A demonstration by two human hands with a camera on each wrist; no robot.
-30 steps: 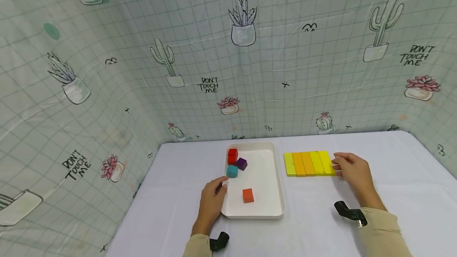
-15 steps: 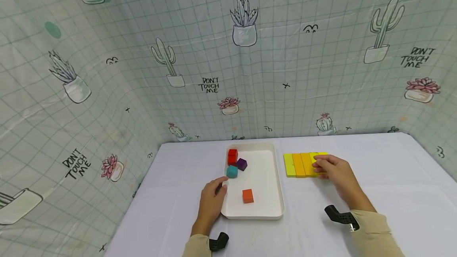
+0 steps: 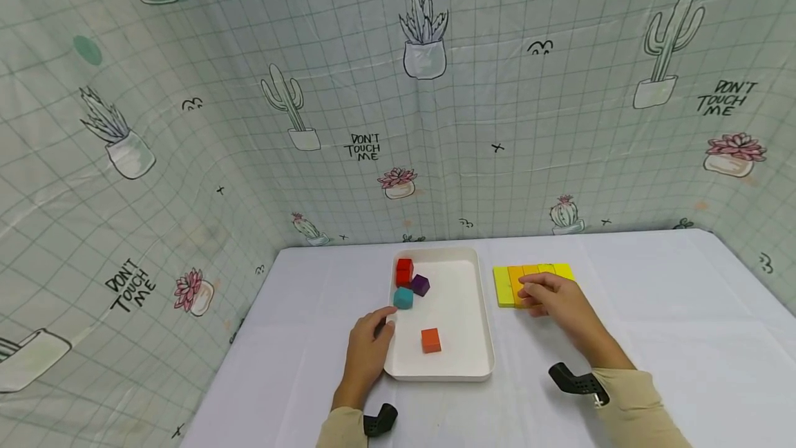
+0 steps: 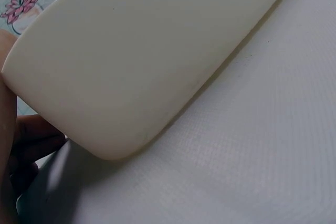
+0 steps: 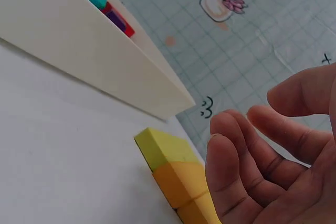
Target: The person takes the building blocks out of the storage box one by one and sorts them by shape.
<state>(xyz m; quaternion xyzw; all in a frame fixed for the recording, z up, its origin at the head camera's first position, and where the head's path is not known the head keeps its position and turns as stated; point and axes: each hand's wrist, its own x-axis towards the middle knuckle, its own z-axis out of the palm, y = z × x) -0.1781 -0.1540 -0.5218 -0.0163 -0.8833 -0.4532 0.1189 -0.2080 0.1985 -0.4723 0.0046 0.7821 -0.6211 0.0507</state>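
My left hand (image 3: 368, 348) rests at the left side of a white tray (image 3: 457, 368), its fingertips touching the wall; fingers (image 4: 34, 137) show beside that wall in the left wrist view. Inside the tray are red cubes (image 3: 405, 272), a purple cube (image 3: 421, 285), a teal cube (image 3: 403, 298) and an orange-red cube (image 3: 431, 340). My right hand (image 3: 562, 306) hovers over a row of flat rectangular blocks, covering part of it. The yellow-green block (image 3: 505, 287) forms its left end. In the right wrist view, the bent fingers and thumb stand apart with nothing between them.
A white cloth covers the table (image 3: 684, 310). Behind and at the left hangs a green checked curtain (image 3: 348, 192) with plant drawings. The tray stands left of the block row, with a narrow gap between them.
My right hand has moved left along the row, from beside its right end to over its middle. The left hand, tray and cubes have stayed in place.
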